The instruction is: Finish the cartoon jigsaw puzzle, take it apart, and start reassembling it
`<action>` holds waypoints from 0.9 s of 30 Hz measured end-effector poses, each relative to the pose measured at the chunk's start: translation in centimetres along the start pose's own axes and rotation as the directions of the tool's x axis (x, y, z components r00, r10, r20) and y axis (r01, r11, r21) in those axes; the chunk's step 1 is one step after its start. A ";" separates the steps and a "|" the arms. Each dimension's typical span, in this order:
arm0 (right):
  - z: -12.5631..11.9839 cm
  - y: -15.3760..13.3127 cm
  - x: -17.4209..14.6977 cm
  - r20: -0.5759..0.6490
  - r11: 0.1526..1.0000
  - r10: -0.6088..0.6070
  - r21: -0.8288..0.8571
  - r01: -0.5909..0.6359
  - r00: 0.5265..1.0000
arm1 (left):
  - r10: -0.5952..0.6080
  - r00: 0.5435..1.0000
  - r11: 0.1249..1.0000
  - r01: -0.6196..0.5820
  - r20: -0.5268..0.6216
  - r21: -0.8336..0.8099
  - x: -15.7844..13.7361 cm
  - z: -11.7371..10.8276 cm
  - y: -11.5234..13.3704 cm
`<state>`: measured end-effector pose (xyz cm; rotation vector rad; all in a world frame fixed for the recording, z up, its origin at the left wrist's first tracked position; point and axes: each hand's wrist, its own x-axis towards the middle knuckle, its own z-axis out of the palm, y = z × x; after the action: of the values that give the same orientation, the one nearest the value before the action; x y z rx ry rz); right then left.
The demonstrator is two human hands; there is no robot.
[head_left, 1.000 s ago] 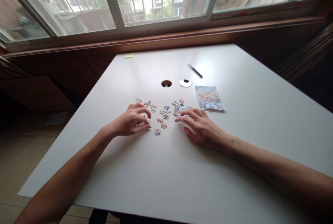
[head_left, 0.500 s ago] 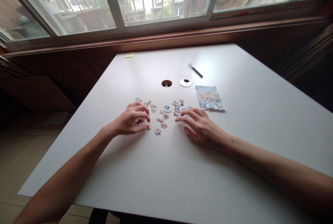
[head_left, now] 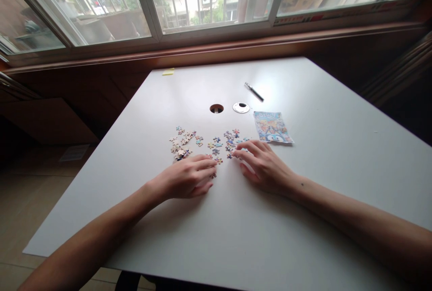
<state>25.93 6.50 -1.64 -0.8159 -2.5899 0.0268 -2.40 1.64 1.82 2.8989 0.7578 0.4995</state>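
Small jigsaw puzzle pieces (head_left: 216,151) lie loose in the middle of the white table (head_left: 216,232). A heap of pieces (head_left: 182,152), many with their pale backs up, sits at the left, just beyond my left hand (head_left: 191,176). That hand is low over the near pieces, fingers stretched to the right and thumb apart. One piece (head_left: 213,175) shows partly between its fingers and thumb. My right hand (head_left: 258,162) rests at the right side, fingers spread and curved, fingertips at a cluster of coloured pieces (head_left: 230,142). Its palm hides part of the table.
A colourful picture sheet (head_left: 273,127) lies beyond my right hand. Farther back are a dark pen (head_left: 254,92), a round cable hole (head_left: 216,108) and a metal ring cover (head_left: 241,107). A yellow sticky note (head_left: 168,71) is at the far left edge, below the window.
My left hand has moved right and nearer to me, from the left heap to the near middle pieces, uncovering that heap. The right hand has barely moved.
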 end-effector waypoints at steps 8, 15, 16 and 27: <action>0.3 0.6 0.1 -0.159 0.963 0.269 0.048 -0.265 0.950 | -0.039 0.997 0.998 0.035 0.065 0.050 0.0 0.8 0.1; 0.9 1.3 0.1 -0.198 0.896 0.444 0.129 -0.425 0.874 | -0.147 0.987 0.987 0.142 0.063 0.075 0.1 2.3 0.0; 0.9 1.3 0.1 -0.194 0.891 0.452 0.135 -0.433 0.871 | -0.159 0.984 0.985 0.153 0.079 0.082 0.1 2.4 0.0; 0.9 1.1 0.0 -0.187 0.912 0.391 0.206 -0.353 0.901 | -0.171 0.975 0.984 0.160 0.140 0.083 0.1 2.9 -0.3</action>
<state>26.22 7.52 -2.60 -1.1680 -2.1527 0.2476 -1.47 1.95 -0.97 2.8624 1.0022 0.2438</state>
